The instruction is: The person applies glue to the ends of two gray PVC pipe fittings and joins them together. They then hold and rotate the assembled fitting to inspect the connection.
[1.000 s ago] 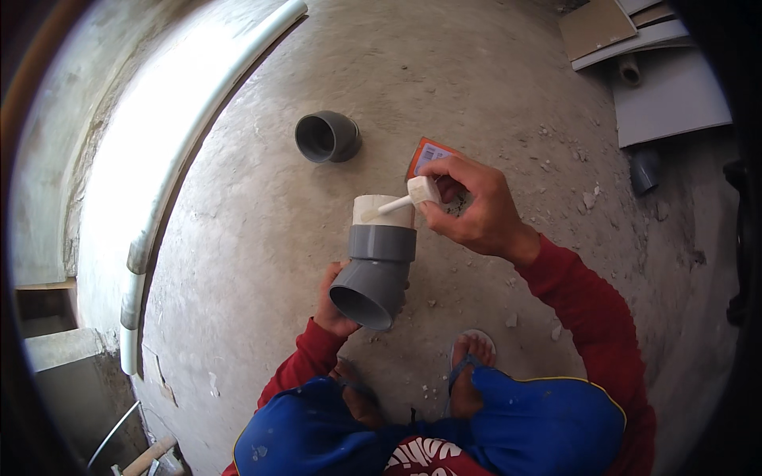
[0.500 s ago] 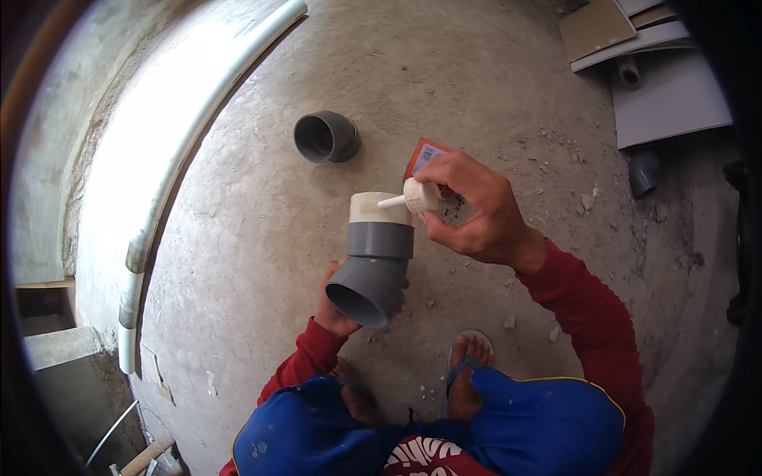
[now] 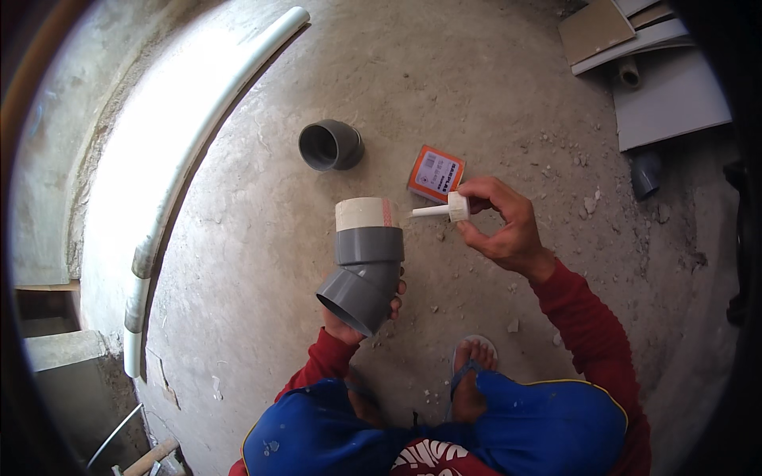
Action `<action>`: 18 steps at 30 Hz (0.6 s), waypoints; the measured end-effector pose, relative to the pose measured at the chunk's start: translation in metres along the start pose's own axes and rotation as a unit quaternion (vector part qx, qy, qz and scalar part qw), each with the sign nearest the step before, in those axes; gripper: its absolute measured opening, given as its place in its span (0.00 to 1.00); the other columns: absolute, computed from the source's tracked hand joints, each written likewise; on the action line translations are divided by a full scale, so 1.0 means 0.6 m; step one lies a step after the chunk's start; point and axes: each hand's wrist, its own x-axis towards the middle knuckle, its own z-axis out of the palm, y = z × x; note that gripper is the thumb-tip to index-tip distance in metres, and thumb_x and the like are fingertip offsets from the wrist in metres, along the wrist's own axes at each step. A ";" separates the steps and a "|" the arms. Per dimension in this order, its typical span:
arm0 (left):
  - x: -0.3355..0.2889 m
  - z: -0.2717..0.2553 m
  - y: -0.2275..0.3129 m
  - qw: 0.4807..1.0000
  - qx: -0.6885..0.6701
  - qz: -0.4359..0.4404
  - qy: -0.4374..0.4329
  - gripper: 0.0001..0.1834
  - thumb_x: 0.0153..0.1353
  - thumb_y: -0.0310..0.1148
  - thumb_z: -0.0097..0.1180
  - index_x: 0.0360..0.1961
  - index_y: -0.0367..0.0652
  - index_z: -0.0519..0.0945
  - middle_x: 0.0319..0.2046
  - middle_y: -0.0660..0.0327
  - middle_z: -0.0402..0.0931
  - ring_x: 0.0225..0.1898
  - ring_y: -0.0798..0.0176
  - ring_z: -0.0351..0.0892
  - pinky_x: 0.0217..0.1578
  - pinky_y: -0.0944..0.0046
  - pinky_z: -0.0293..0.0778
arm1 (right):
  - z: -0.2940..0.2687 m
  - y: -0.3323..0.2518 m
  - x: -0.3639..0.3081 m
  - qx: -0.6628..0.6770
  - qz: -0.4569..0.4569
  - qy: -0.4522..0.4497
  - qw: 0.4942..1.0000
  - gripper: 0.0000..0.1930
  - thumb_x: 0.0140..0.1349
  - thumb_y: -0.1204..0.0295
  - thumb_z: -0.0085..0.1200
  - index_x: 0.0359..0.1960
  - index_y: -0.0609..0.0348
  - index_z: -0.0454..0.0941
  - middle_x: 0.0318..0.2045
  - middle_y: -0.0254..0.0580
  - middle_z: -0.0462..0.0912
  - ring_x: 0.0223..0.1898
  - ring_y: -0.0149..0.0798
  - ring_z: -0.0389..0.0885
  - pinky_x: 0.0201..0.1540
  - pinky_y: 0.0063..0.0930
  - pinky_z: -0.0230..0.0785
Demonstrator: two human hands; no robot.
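My left hand [image 3: 345,325] is wrapped round a grey pipe elbow [image 3: 367,274] from below and behind, its fingertips showing at the elbow's right side. A short white pipe piece [image 3: 363,214] with a reddish printed strip stands out of the elbow's upper socket. Between thumb and fingers, my right hand [image 3: 508,230] pinches the white cap of an applicator [image 3: 435,211]. Its stem points left at the white pipe, with a small gap between them. Just beyond my right fingers lies a square orange and grey box [image 3: 438,172] on the floor.
Another grey elbow [image 3: 332,145] lies on the concrete floor ahead. A long white pipe [image 3: 208,139] runs along the left wall. Boards [image 3: 671,99] and a grey fitting [image 3: 645,174] lie at the right. Rubble bits [image 3: 583,202] are scattered there; my sandalled foot [image 3: 474,365] is below.
The applicator has moved right, away from the white pipe's wall. My left hand has shifted the elbow slightly left and turned it, bringing the reddish strip into view. More of the box shows.
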 end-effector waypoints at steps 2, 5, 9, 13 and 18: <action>-0.002 0.000 -0.004 1.000 0.006 0.001 -0.002 0.50 0.68 0.63 0.48 0.73 0.28 0.56 0.57 0.33 0.69 0.45 0.40 0.82 0.43 0.46 0.84 | -0.005 -0.001 -0.002 0.036 0.038 0.023 0.998 0.20 0.55 0.79 0.67 0.50 0.60 0.79 0.44 0.41 0.84 0.44 0.35 0.87 0.47 0.29 0.83; -0.004 0.002 -0.009 1.000 -0.003 -0.012 -0.006 0.50 0.68 0.63 0.49 0.74 0.29 0.57 0.58 0.33 0.69 0.44 0.40 0.82 0.42 0.46 0.84 | -0.003 -0.004 -0.001 0.100 0.054 0.044 0.993 0.19 0.56 0.79 0.67 0.50 0.61 0.79 0.44 0.42 0.85 0.44 0.35 0.88 0.49 0.29 0.83; 0.000 0.004 -0.014 1.000 0.008 -0.013 -0.002 0.51 0.67 0.65 0.49 0.74 0.30 0.57 0.58 0.33 0.69 0.44 0.40 0.81 0.42 0.46 0.83 | 0.016 0.004 0.002 0.102 0.045 0.007 0.994 0.20 0.55 0.79 0.68 0.51 0.61 0.79 0.44 0.43 0.85 0.44 0.36 0.88 0.49 0.30 0.83; -0.001 0.007 -0.002 1.000 0.002 -0.029 -0.013 0.52 0.65 0.67 0.48 0.74 0.30 0.59 0.58 0.34 0.71 0.47 0.39 0.81 0.47 0.44 0.82 | 0.004 0.009 -0.002 0.061 0.038 0.003 0.997 0.21 0.55 0.80 0.67 0.52 0.61 0.79 0.45 0.44 0.85 0.45 0.36 0.88 0.50 0.30 0.83; -0.010 0.006 0.025 0.992 0.082 -0.018 0.094 0.46 0.67 0.60 0.46 0.73 0.30 0.61 0.60 0.33 0.72 0.50 0.36 0.81 0.51 0.40 0.79 | -0.022 -0.021 0.016 0.030 0.003 0.037 0.999 0.20 0.54 0.80 0.66 0.51 0.62 0.79 0.46 0.43 0.84 0.45 0.34 0.86 0.49 0.29 0.82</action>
